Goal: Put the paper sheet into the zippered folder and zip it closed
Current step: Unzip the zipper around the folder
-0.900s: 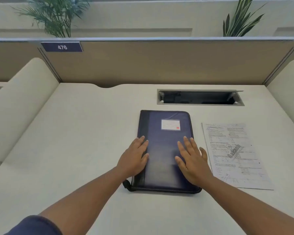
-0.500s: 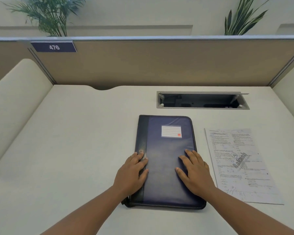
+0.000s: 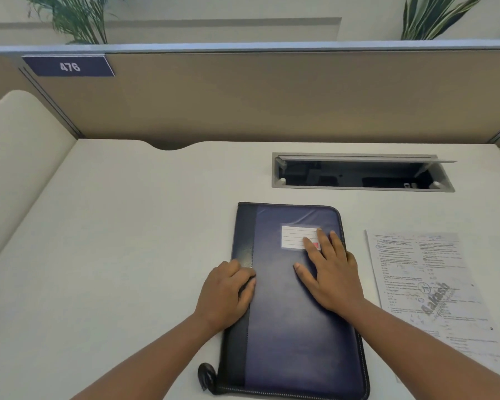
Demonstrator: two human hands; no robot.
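**A:** Head view, item one?

**B:** Zippered folder (image 3: 295, 298), dark blue with a black spine strip, closed, flat on the tabletop (image 3: 122, 255). White lined label (image 3: 296, 236) on the cover, partly under the right fingers.

**A:** The hands?

**B:** Left hand (image 3: 225, 293): fingers curled together at the folder's spine edge; whether this grip clamps anything, I cannot tell. Right hand (image 3: 332, 272): flat on the cover, fingers spread apart, holding nothing.

**A:** The sheet?

**B:** Printed paper sheet (image 3: 427, 287), flat on the tabletop just right of the right hand, outside the folder.

**A:** Remainder?

**B:** Open cable tray (image 3: 361, 174) beyond both hands. Black pull loop (image 3: 207, 375) at the folder's near corner, nearer than the left hand.
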